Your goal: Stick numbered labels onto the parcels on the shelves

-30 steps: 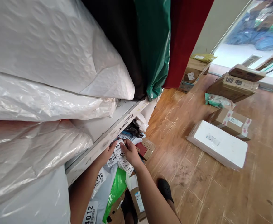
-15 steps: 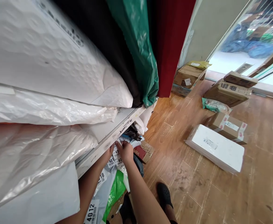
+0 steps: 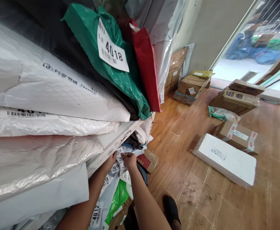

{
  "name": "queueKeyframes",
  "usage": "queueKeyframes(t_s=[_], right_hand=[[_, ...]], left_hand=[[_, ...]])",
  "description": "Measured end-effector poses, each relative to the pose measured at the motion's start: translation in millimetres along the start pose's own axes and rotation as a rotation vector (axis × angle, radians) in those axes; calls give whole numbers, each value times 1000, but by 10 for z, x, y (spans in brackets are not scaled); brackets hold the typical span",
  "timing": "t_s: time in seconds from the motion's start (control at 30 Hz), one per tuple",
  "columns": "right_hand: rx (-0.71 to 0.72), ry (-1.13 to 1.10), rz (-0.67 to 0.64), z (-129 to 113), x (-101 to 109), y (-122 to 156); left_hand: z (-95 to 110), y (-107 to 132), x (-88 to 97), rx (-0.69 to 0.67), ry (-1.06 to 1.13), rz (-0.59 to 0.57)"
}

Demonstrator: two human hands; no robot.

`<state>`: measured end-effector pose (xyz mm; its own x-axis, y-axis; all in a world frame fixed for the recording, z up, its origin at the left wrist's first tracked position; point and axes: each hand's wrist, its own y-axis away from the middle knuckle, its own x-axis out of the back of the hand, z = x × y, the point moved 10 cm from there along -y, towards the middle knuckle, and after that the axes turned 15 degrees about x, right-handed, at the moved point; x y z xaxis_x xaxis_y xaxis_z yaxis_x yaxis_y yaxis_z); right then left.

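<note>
Our right hand (image 3: pixel 129 158) closes its fingers on the labelled parcels (image 3: pixel 115 166) packed under the shelf edge (image 3: pixel 120 138); our left hand (image 3: pixel 109 160) touches them too, and we cannot tell its grip. White mailers (image 3: pixel 58 95) bulge overhead, a green bag (image 3: pixel 117 198) lies below, a white box (image 3: pixel 226 158) well apart on the floor

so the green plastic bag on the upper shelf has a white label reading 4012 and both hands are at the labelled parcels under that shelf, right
Not quite: the head view shows the white label on the green plastic bag reading 4018, not 4012. The left hand and right hand are at the labelled parcels under the white shelf.
</note>
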<state>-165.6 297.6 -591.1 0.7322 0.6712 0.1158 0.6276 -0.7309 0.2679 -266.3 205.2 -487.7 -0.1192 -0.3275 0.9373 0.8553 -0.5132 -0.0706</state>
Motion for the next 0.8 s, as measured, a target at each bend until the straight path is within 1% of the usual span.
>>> queueKeyframes(t_s=[0.07, 0.13, 0.23, 0.33, 0.4, 0.47, 0.5, 0.53, 0.6, 0.63, 0.67, 0.7, 0.73, 0.77, 0.8], right_hand=[[-22, 7, 21, 43, 7, 21], [-51, -5, 51, 89, 14, 51], [-110, -157, 57, 186, -32, 127], [-154, -330, -12, 302, -55, 273], [-170, -396, -39, 402, 43, 423], [-173, -446, -39, 512, 212, 598], [-171, -466, -39, 562, 301, 687], [-170, -485, -43, 602, 379, 770], [-160, -543, -83, 619, 468, 900], [-147, -582, -115, 584, 480, 938], [-130, -624, -146, 520, 479, 956], [-108, -664, -175, 429, 471, 953], [-82, -697, -199, 316, 458, 931], [-55, -720, -217, 190, 443, 894], [-31, -733, -233, 57, 422, 849]], left_hand=[[-17, -10, -3, -13, -12, 17], [-25, -18, -34, -25, -24, -7], [-23, -27, -60, -38, -45, -37], [-2, -41, -44, -36, -57, -48], [49, -37, -21, -41, -62, -66], [109, -10, 44, -22, -82, -71], [116, 7, 126, 22, -97, -41], [104, 30, 247, 87, -110, 16], [42, 116, 577, 250, -121, 181], [19, 175, 744, 311, -121, 259], [14, 227, 879, 341, -121, 309], [26, 259, 963, 338, -124, 316], [53, 267, 983, 303, -130, 268], [89, 264, 934, 243, -136, 165], [135, 273, 820, 161, -141, 12]])
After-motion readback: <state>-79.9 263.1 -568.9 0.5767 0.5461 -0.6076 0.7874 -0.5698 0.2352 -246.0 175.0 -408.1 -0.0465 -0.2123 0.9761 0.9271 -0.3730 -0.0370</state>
